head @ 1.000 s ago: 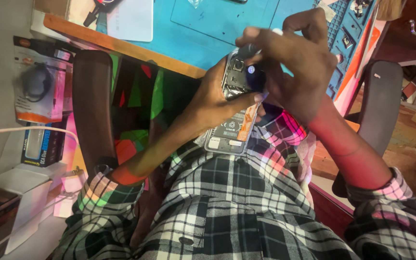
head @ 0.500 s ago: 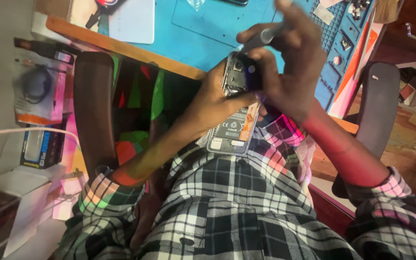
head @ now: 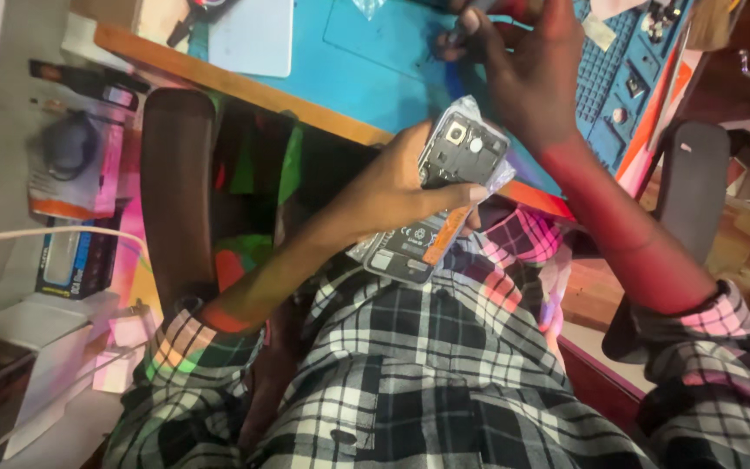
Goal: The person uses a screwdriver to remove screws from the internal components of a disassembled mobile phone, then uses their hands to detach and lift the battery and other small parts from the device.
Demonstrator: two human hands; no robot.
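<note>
— What are the fingers doing?

— The left hand [head: 392,187] has its fingers wrapped around an opened smartphone with its back cover off [head: 440,195], thumb laid across the exposed insides; the phone tilts over the lap, just near the edge of the desk. The right hand [head: 536,74] is raised farther off, over the blue silicone work mat [head: 375,52], fingers pinched on a thin dark tool [head: 462,26] — blurred, so I cannot tell its kind.

— Do the hands touch?

— No, they are apart; the right one sits just beyond the phone's far end.

— And around them?

— The mat lies on a wooden desk [head: 219,78], with a grid of small compartments [head: 627,78] at its right holding tiny parts. Both arms come out of the rolled sleeves of a black-and-white plaid shirt [head: 427,373]. A dark chair armrest [head: 175,191] stands at the left, another [head: 692,191] at the right. Far left, packaged accessories [head: 71,165] and a white cable [head: 36,236] lie on a pale surface.
</note>
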